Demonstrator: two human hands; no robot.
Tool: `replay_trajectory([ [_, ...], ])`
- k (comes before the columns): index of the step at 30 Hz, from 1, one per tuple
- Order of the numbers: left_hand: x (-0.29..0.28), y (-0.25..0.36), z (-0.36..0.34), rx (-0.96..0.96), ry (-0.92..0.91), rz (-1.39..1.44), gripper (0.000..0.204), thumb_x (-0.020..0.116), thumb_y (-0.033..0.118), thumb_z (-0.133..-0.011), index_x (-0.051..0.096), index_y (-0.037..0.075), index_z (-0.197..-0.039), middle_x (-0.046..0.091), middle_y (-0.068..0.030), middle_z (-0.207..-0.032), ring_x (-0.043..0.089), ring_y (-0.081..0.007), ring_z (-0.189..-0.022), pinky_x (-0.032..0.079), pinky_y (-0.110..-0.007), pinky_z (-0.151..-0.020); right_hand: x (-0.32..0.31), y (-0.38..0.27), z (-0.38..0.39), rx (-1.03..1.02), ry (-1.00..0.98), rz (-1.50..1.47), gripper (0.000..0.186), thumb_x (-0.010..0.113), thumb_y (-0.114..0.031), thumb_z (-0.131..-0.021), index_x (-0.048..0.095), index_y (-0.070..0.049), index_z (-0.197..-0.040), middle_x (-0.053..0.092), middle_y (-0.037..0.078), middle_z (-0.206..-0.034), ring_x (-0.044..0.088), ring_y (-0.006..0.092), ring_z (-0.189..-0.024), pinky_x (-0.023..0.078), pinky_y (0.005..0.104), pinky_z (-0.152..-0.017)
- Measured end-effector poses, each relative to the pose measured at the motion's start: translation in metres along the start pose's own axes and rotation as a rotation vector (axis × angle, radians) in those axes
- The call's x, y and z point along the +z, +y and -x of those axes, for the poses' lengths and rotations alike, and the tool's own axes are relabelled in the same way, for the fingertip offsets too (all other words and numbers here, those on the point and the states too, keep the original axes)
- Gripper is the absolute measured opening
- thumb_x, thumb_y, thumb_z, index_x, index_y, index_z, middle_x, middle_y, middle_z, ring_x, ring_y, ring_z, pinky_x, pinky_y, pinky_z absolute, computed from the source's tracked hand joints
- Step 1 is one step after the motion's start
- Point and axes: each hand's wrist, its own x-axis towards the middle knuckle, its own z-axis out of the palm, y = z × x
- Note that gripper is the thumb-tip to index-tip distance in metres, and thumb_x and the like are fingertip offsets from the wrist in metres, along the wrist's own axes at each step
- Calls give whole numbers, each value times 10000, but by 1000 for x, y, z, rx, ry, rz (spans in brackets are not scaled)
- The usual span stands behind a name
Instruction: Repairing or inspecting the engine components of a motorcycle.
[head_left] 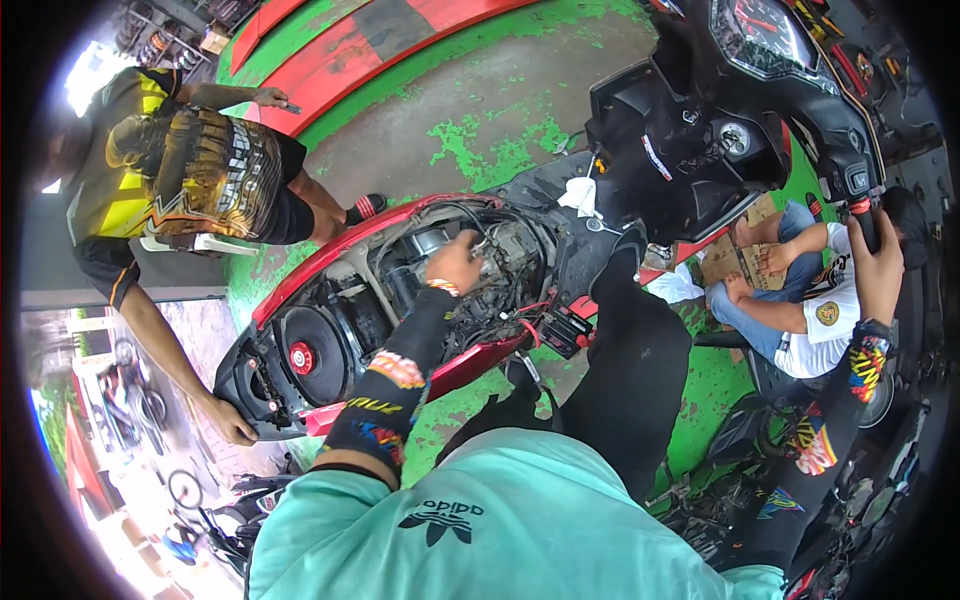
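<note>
A red scooter (372, 226) stands in front of me with its seat off and its inner parts bare. My left hand (455, 264) reaches into the open engine bay (510, 255), fingers bent against the parts there; what they hold, if anything, is hidden. At the far right, my right hand (878, 258) is wrapped around the handlebar grip (862, 212). A round black fuel tank top with a red cap (301, 357) lies toward the tail. Beside the bay, a small black battery (564, 333) with red wires sits at the scooter's near side.
On the left, a seated person (190, 180) has one hand on the scooter's tail (245, 405). Another person (800, 300) sits at the right near some cardboard (733, 262). A white cloth (580, 195) lies on the footboard. A red ramp (400, 40) stands beyond on the green floor.
</note>
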Motion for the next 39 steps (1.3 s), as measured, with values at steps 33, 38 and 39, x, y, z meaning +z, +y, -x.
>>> replay_trajectory([
  [33,-192,-152,173,67,384,-261,295,652,267,-878,657,68,-1096,595,-141,-1135,557,-346,-1112,440,-448,-971,293,-426,217,-469,-1236,-315,577,558,-501,-922,628,16,-1170,686,280,-1099,646,434,-1084,496,517,-957],
  [38,-192,-159,180,94,424,-236,339,676,318,-855,668,65,-1081,610,-151,-1125,580,-344,-1085,471,-452,-939,326,-434,227,-540,-1272,-346,621,489,-531,-956,642,35,-1161,665,321,-1100,643,480,-1057,502,531,-922],
  [39,-192,-159,182,95,442,-262,343,656,334,-868,660,69,-1085,608,-151,-1124,582,-333,-1086,475,-455,-927,334,-435,227,-585,-1279,-320,633,480,-540,-961,642,40,-1156,662,328,-1099,645,478,-1055,507,533,-907],
])
